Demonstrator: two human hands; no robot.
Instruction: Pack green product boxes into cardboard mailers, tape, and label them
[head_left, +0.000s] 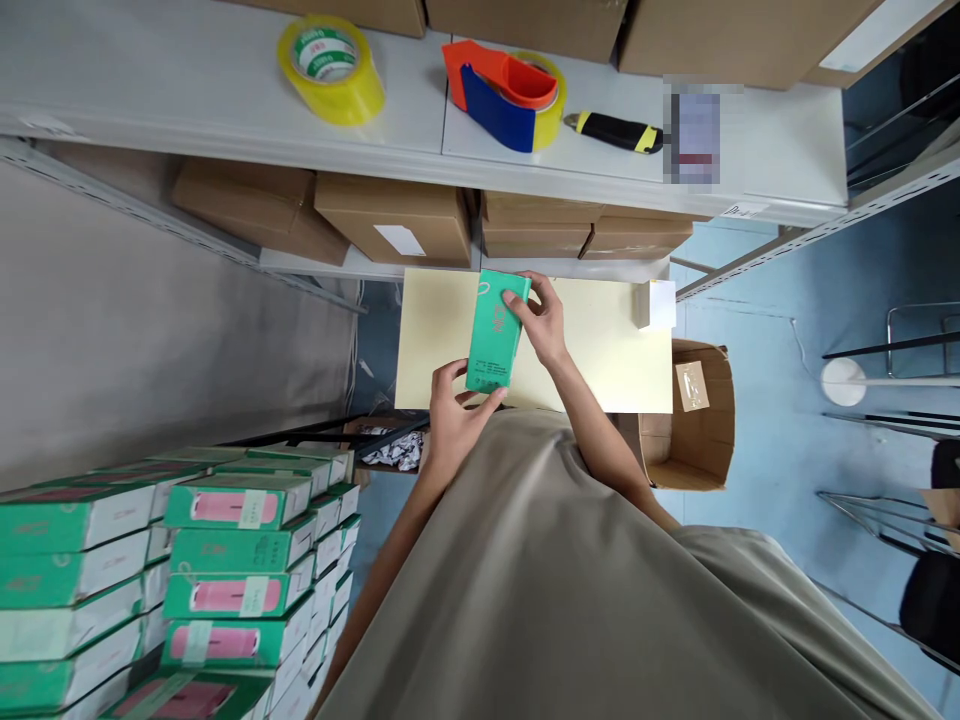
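Observation:
A green product box (491, 340) with printed lettering is held over the pale yellow tabletop (600, 370), tilted slightly. My left hand (459, 412) grips its lower end, with fingers at the left edge and the thumb along the bottom. At the upper right side my right hand (541, 318) closes on the same box, its thumb lying on the printed face. The underside of the box and some fingertips are hidden. A small white box (657, 304) stands at the right end of the tabletop.
Stacked green boxes (232, 550) rise at lower left. On the shelf (420, 130) lie yellow tape (360, 95), a tape dispenser (499, 105) and a utility knife (615, 131); cardboard boxes (405, 215) sit beneath. An open carton (705, 430) stands right of the table.

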